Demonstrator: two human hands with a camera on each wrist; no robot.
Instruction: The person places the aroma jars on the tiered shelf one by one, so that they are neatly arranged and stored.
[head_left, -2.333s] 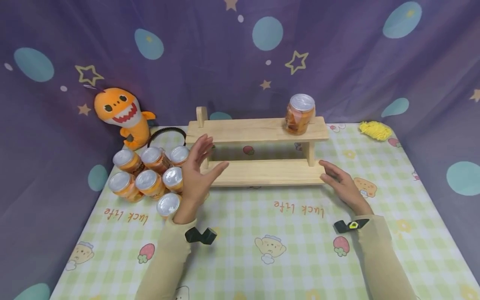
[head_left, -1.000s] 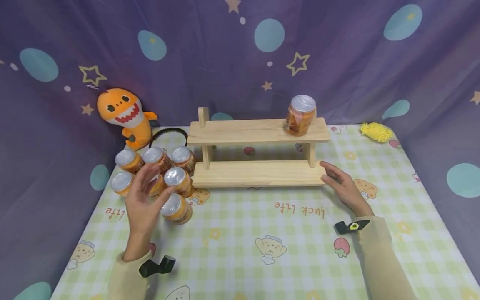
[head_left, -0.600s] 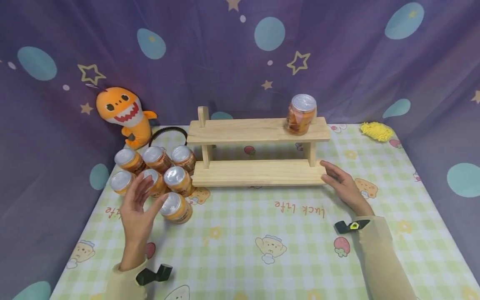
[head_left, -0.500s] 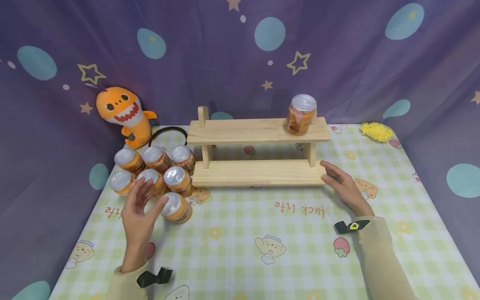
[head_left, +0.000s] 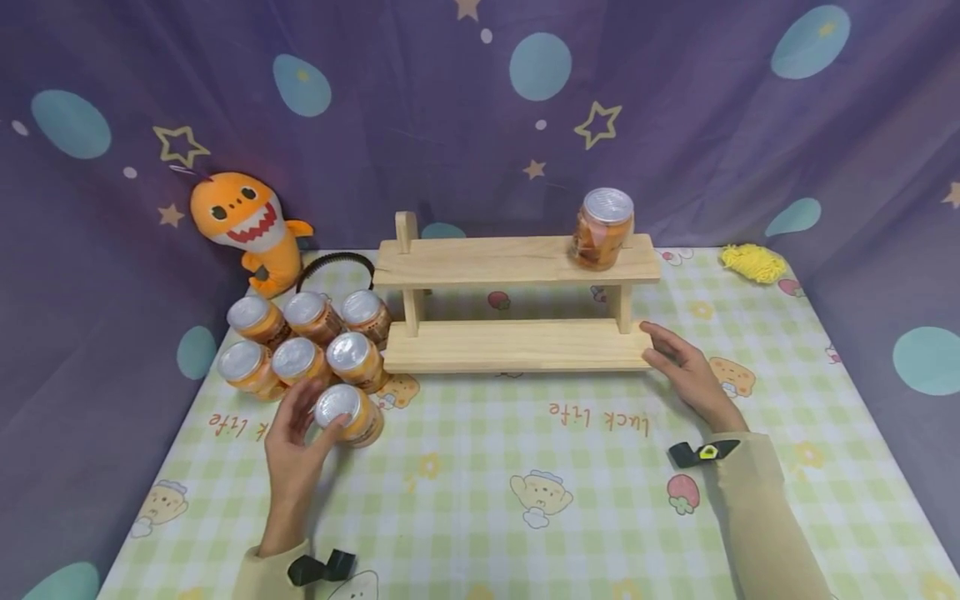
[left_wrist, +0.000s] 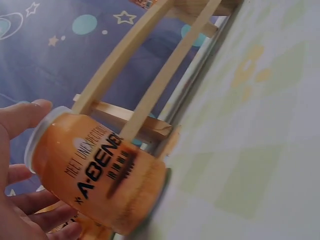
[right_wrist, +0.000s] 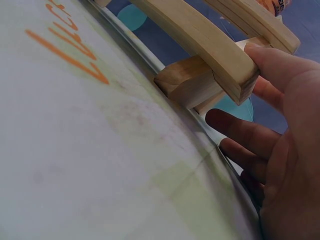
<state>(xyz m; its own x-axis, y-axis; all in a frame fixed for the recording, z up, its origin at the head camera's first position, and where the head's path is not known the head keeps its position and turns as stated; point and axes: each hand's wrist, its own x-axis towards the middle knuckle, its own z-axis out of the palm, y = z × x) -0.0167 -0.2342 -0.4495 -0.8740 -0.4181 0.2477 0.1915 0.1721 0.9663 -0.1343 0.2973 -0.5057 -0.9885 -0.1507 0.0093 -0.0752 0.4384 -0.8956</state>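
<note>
Can (left_wrist: 95, 170) is orange, black-lettered and silver-topped.

Beyond the left hand (head_left: 295, 450) and the right hand (head_left: 686, 379), the view is closed off by a violet-blue, creased fabric curtain (head_left: 420, 158), printed with pale teal ovals, small orange stars and yellow outlined stars. The same patterned curtain is hung left of the left hand and right of the right hand. Under both hands, the flat worktop (head_left: 810, 392) is covered by a green-and-white checked cloth (head_left: 465, 550), decorated with strawberries, cartoon bears and orange-red lettering. Soft light is evenly spread, with faint shadows cast.
</note>
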